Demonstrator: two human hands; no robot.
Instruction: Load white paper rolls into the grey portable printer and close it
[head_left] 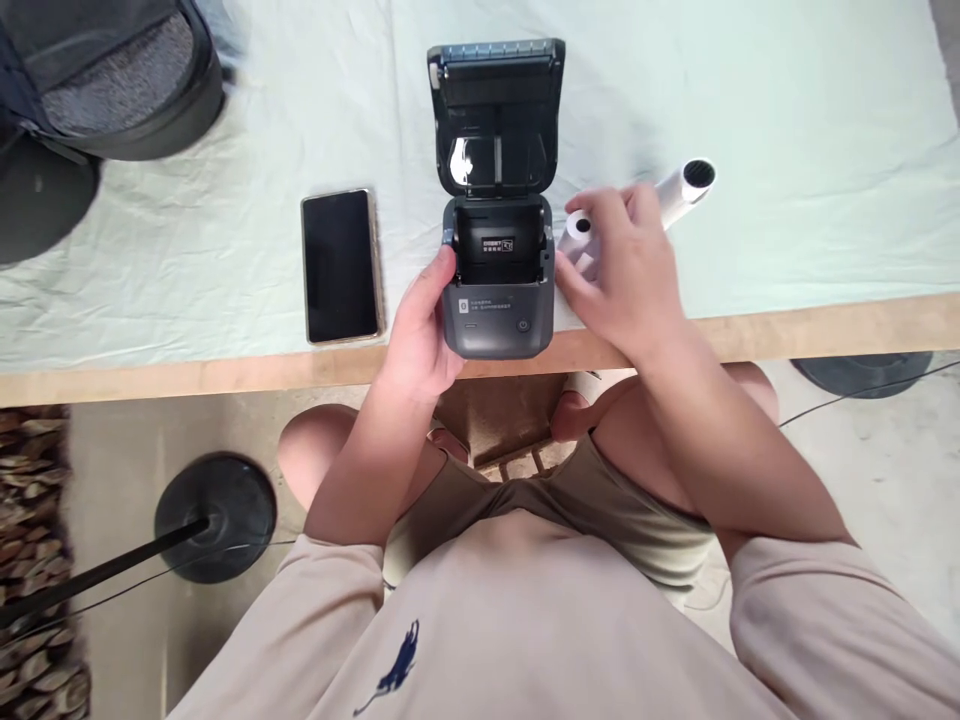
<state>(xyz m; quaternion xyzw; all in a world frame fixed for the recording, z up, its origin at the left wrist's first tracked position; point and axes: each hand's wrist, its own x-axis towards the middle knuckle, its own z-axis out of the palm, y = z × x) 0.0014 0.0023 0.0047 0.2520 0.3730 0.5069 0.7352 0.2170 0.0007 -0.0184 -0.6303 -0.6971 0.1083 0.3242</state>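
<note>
I had the left hand gripping a dark gray printer by its left side, thumb along the rim of its compartment. The right hand bent its fingers around a small white roll just beside the printer; I could not tell whether they were closed on it. The printer was at the near wooden edge of the cloth-covered surface, its lid raised. Partly behind the right hand, I saw a longer white roll. Left of the printer lay a dark-screened phone; a black item with gray lining sat at the far left.
</note>
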